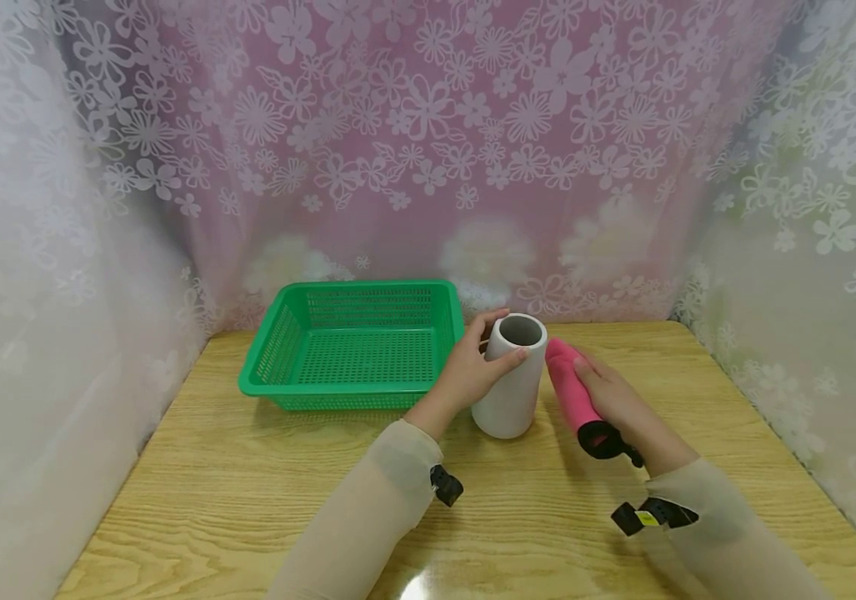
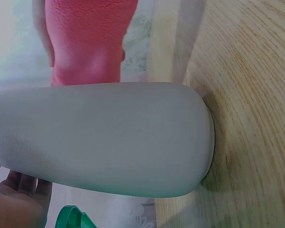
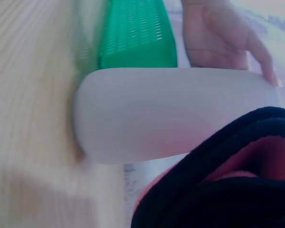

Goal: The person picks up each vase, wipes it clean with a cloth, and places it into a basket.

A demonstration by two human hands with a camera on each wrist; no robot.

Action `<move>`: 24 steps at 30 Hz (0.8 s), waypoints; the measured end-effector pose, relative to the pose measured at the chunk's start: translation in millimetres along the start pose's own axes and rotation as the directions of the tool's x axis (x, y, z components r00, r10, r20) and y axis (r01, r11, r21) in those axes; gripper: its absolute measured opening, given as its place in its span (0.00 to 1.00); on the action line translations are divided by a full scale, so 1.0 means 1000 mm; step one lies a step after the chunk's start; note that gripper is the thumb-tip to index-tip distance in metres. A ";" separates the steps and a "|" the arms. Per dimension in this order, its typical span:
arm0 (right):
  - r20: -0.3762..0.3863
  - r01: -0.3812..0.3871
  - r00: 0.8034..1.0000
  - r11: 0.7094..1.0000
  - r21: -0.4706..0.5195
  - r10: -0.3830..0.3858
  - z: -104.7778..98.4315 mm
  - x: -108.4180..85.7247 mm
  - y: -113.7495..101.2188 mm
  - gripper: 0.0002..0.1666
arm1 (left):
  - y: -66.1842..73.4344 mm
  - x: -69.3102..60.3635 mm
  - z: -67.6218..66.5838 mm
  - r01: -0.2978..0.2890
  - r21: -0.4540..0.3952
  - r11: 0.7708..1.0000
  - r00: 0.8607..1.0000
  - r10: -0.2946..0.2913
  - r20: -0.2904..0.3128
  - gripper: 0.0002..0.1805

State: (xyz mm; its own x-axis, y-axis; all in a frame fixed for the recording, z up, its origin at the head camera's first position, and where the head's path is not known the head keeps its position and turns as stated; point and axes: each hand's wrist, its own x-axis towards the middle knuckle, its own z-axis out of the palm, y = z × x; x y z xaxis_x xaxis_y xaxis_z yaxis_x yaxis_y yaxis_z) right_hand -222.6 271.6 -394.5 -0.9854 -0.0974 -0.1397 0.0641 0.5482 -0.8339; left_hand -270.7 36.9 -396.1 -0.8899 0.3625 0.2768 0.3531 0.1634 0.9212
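A white vase-like cylinder [image 1: 508,404] with a round open top stands upright on the table. My left hand [image 1: 467,373] grips it near the rim, thumb on the near side and fingers behind. In the left wrist view the smooth body of the cylinder [image 2: 109,137] fills the middle. To its right, my right hand [image 1: 618,408] holds a pink fleecy cloth item [image 1: 570,385] with a black-edged opening at its lower end. In the right wrist view its folded black edge [image 3: 204,156] shows pink lining inside. What exactly this item is cannot be told.
A green plastic basket [image 1: 352,389] with perforated walls stands just left of the cylinder, with nothing visible inside it. The wooden table [image 1: 247,492] reaches back to a flowered curtain [image 1: 428,167], which also hangs on both sides.
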 end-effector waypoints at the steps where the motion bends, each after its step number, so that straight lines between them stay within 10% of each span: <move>1: -0.002 0.013 1.000 1.000 0.005 -0.013 -0.001 -0.002 -0.003 0.42 | 0.000 0.000 0.000 0.001 -0.001 1.000 1.000 -0.001 0.000 0.38; 24: -0.218 0.224 0.951 0.975 -0.003 -0.219 -0.015 -0.035 -0.051 0.34 | 0.000 0.000 0.001 0.006 -0.018 1.000 1.000 -0.006 -0.001 0.39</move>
State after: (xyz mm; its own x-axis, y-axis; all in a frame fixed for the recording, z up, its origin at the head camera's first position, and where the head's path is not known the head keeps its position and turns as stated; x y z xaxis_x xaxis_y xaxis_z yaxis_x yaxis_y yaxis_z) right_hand -194.1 259.6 -339.2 -0.9856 -0.0316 0.1663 -0.1587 0.5151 -0.8423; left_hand -270.5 38.1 -396.2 -0.8925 0.3603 0.2714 0.3423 0.1491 0.9277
